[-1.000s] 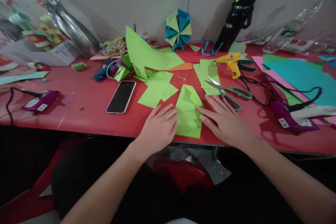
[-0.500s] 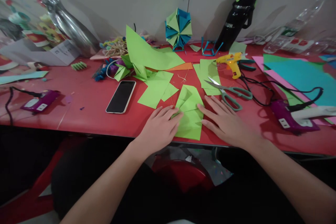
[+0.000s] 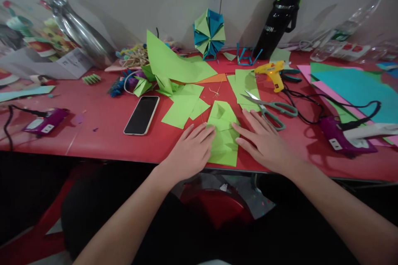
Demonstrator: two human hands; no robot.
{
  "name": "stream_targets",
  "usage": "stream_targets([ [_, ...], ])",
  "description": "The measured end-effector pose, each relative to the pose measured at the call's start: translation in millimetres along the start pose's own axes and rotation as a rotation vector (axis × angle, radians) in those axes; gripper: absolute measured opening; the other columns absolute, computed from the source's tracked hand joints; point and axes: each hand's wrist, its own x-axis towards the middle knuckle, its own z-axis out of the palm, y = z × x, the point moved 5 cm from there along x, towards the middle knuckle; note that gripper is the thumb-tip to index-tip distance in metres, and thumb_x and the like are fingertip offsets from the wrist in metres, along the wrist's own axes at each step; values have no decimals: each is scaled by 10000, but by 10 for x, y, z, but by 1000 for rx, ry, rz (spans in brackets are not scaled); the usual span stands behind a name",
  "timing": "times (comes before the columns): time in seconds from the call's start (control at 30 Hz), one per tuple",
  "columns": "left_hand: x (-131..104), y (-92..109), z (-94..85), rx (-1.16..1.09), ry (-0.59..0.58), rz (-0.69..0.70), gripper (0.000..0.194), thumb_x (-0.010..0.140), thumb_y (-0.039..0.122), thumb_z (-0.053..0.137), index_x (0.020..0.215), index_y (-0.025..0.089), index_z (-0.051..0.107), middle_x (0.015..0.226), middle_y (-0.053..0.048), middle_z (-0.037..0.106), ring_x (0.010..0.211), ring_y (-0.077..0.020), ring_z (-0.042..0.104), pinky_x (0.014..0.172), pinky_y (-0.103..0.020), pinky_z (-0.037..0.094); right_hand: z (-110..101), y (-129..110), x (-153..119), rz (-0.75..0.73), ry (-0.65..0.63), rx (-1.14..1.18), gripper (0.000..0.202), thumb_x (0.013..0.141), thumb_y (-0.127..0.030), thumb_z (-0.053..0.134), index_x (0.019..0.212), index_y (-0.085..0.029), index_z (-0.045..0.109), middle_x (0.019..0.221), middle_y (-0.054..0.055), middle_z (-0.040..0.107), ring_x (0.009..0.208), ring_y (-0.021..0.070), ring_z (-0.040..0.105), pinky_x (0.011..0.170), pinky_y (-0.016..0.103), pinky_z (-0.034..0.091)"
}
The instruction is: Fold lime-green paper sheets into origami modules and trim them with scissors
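Note:
A light green sheet of paper [image 3: 224,149], partly folded and creased, lies at the front edge of the red table. My left hand [image 3: 191,147] rests on its left side, fingers stretched out over the paper. On the other side my right hand [image 3: 263,140] lies with fingers spread, its index fingertip touching the paper's right edge. Beyond the right fingers are grey-handled scissors [image 3: 273,109], their blades partly apart. More green paper pieces [image 3: 183,105] lie just past my left hand, and others [image 3: 247,87] lie near the scissors.
A phone [image 3: 141,115] lies left of the papers. A yellow glue gun [image 3: 273,75] trails a cord toward a purple power strip [image 3: 345,136]. At the back stand a blue-and-green folded paper ball [image 3: 209,33], a black bottle [image 3: 280,20] and a silver flask [image 3: 82,31]. Coloured sheets [image 3: 360,89] lie right.
The flap on the green paper lies a little flatter between my hands. Both hands stay in nearly the same place; the whole view has shifted slightly.

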Motion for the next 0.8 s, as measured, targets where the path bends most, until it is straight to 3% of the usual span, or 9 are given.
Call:
stream_targets([
  [0.63,-13,-7,-6,-25,19,-11,458,1071,258,363,1492,158,513,1609,-88,476,1529,-294,370,1267,-527,279,-92,85,-28,29,12,-10,457,1058,-473,411,1350,-278,703,1664,81,397,1542,354,339,1172,577,431],
  [0.8,-11,-12,-4,-36,17,-10,469,1071,258,356,1505,161,506,1616,-92,467,1536,-296,359,1264,-526,288,-78,112,-15,58,-19,36,458,1053,-483,421,1364,-283,691,1659,68,407,1551,343,324,1173,571,435],
])
